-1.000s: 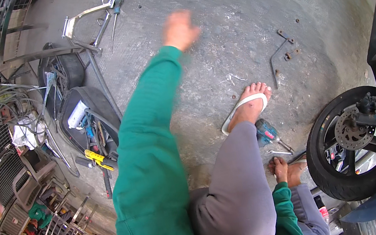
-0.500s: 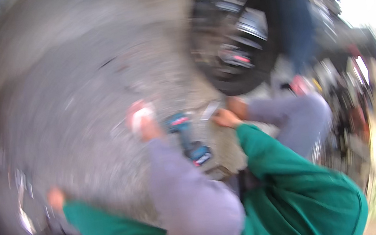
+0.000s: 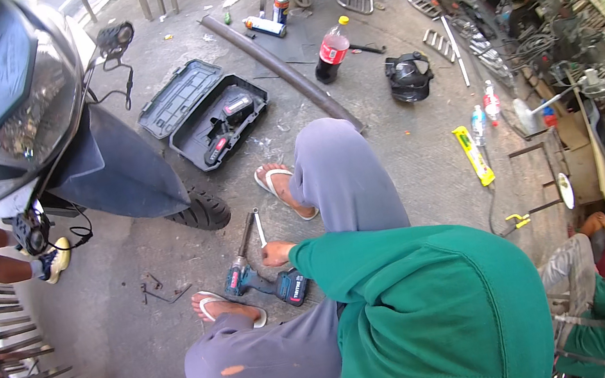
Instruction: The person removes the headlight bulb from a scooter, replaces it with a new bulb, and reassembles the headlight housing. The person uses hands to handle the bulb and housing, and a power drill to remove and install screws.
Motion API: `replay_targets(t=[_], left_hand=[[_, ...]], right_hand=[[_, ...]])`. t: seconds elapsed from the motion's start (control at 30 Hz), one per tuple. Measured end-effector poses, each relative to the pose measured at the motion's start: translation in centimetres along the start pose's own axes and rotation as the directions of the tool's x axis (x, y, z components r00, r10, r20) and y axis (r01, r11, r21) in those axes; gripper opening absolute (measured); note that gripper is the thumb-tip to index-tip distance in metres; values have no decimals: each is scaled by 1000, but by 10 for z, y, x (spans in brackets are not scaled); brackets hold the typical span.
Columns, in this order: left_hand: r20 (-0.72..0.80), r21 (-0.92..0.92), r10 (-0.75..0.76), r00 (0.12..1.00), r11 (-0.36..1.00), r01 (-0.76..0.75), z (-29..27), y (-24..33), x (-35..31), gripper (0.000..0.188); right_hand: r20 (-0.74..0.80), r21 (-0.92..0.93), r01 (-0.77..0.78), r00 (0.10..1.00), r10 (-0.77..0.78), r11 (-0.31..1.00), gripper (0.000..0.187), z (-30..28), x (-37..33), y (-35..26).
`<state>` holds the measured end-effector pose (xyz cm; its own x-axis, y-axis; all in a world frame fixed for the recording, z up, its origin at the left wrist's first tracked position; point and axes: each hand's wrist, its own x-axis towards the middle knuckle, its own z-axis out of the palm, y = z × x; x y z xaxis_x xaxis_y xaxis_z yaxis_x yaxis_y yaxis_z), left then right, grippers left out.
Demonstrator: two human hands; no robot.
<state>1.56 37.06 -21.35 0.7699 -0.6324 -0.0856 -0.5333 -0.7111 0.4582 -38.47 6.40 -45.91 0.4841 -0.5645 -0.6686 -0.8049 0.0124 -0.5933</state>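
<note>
My right hand point(image 3: 277, 253), at the end of a green sleeve, is closed around the lower end of a silver wrench point(image 3: 260, 229), whose ring end points away from it. Just beside it on the concrete lies a teal and black cordless impact wrench point(image 3: 254, 280) with a battery at its base. A long dark rod point(image 3: 247, 233) extends from its front, alongside the silver wrench. Both tools are between my feet in white flip-flops. My left hand is out of the picture.
An open black tool case point(image 3: 187, 132) holds a cordless tool. A scooter point(image 3: 107, 156) stands at left. Farther off lie a metal pipe point(image 3: 276, 70), a cola bottle point(image 3: 332, 51), a black helmet-like object point(image 3: 409, 77) and a yellow packet point(image 3: 474, 155). People sit at lower right.
The view has swung round and sharpened, bringing in the scooter and tool case. My left hand has left the picture. My right hand still holds the wrench near the impact wrench.
</note>
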Motion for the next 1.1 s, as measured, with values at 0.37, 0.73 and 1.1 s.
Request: replay_targets(t=[0.37,0.73,1.1], left_hand=[[104,-89,76,992,994,-67,-78,196,-4,19],[344,-281,174,923,957,-76,-90,286,17,25],[744,-167,354,567,920,-355,-95,309,-24,34]], right_hand=[[7,311,131,990,-140,941,36,-5,-4,-83],[-140,114,278,955,-262,954,38,-78,-105,-100],[-270,227,235,948,-171,945,35,-94,-88,-76]])
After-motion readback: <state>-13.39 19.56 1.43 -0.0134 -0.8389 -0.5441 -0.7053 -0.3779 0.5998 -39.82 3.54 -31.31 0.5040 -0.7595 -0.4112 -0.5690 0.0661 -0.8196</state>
